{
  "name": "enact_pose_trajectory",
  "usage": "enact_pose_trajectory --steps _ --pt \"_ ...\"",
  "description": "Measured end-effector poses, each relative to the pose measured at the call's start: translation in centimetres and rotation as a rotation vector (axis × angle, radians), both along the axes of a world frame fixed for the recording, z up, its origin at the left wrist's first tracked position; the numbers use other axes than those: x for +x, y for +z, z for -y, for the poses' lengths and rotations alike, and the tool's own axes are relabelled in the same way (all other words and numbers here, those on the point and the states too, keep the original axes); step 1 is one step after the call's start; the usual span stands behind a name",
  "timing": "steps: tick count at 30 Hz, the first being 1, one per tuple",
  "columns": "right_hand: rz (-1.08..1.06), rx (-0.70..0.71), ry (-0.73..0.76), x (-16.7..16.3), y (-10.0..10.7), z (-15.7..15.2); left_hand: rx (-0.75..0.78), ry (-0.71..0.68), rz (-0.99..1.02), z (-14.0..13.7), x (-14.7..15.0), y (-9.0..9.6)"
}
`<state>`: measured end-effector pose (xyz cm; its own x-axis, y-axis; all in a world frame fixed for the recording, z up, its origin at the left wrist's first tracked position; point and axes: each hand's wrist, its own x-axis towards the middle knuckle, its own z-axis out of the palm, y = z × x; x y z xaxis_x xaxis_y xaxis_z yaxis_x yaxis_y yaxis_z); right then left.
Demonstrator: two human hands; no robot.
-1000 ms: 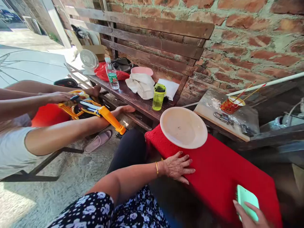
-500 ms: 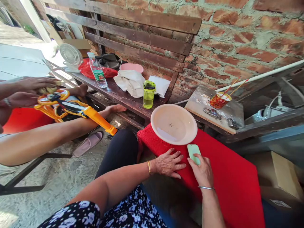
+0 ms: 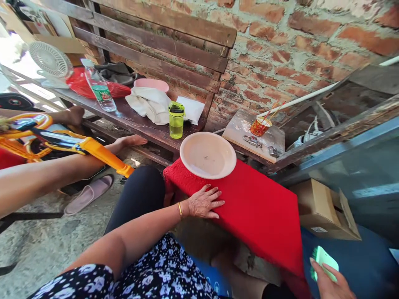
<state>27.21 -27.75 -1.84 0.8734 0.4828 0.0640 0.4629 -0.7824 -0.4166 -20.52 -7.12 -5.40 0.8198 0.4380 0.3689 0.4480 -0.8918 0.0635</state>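
Head view: left hand [image 3: 203, 202] rests palm down on the bright red cloth cover [image 3: 264, 211], fingers spread apart. Right hand [image 3: 335, 284] has its fingers clamped on a mint-green, green-bristled rectangular brush [image 3: 326, 254], located beyond the cloth cover's right edge, near a brown cardboard box [image 3: 322, 207]. Round pale-pink basin [image 3: 208, 155] stands on the cloth cover.

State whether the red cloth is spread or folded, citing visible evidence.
Spread: the red cloth lies broad and flat beneath the left hand and the round basin.
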Motion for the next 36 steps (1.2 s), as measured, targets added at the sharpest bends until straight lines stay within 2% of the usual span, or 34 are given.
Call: enact_pose_trajectory --steps 2,3,5,8,10,11,12,14,17,19,21,22,24,27,29,31,33,36 --pt "-0.05 0.065 -0.043 -2.1 0.0 0.0 -0.025 0.022 -0.012 0.0 0.1 0.7" --pt "-0.059 0.094 -0.017 -3.8 0.1 -0.4 -0.041 0.037 -0.023 0.0 0.3 1.1" --pt "-0.046 0.152 0.174 -7.9 0.3 -1.7 -0.07 0.059 -0.065 -0.2 0.8 2.0" --pt "-0.007 0.217 0.587 -14.0 0.5 -3.5 -0.089 0.076 -0.153 -0.6 1.7 3.1" --pt "0.048 0.201 0.758 -16.0 0.4 -4.0 -0.079 0.07 -0.203 -1.0 2.2 3.4" --pt "0.076 0.182 0.784 -16.1 0.3 -4.0 -0.068 0.064 -0.219 -1.3 2.3 3.4" --pt "0.101 0.166 0.773 -15.5 0.2 -3.8 -0.056 0.055 -0.23 -1.6 2.3 3.3" --pt "0.102 0.136 0.659 -12.7 0.1 -2.7 -0.037 0.035 -0.234 -2.1 2.2 3.1" --pt "0.007 0.025 0.315 -7.2 0.0 -0.1 -0.018 0.007 -0.225 -2.6 2.0 2.9" --pt "-0.037 -0.07 0.092 -4.6 0.0 1.3 -0.002 -0.017 -0.235 -2.8 2.1 3.0" --pt "-0.037 -0.103 -0.008 -3.8 0.0 1.8 0.01 -0.044 -0.248 -3.0 2.2 3.2" --pt "-0.024 -0.087 -0.002 -4.0 0.0 1.5 0.012 -0.056 -0.251 -3.2 2.2 3.3" --pt "0.036 0.003 0.102 -5.5 -0.1 0.0 0.01 -0.08 -0.245 -3.4 2.3 3.3" --pt "0.185 0.19 0.395 -9.6 -0.5 -3.9 -0.001 -0.104 -0.2 -3.6 2.1 2.9" --pt "0.255 0.254 0.594 -13.0 -0.7 -6.7 -0.015 -0.083 -0.162 -3.7 2.0 2.5" --pt "0.292 0.241 0.748 -16.3 -1.0 -9.1 -0.031 -0.049 -0.153 -3.8 1.8 2.0" --pt "0.314 0.185 0.839 -18.7 -1.2 -10.7 -0.049 -0.027 -0.174 -3.9 1.7 1.7" --pt "0.314 0.089 0.824 -18.6 -1.1 -11.4 -0.076 -0.009 -0.203 -3.9 1.7 1.6"
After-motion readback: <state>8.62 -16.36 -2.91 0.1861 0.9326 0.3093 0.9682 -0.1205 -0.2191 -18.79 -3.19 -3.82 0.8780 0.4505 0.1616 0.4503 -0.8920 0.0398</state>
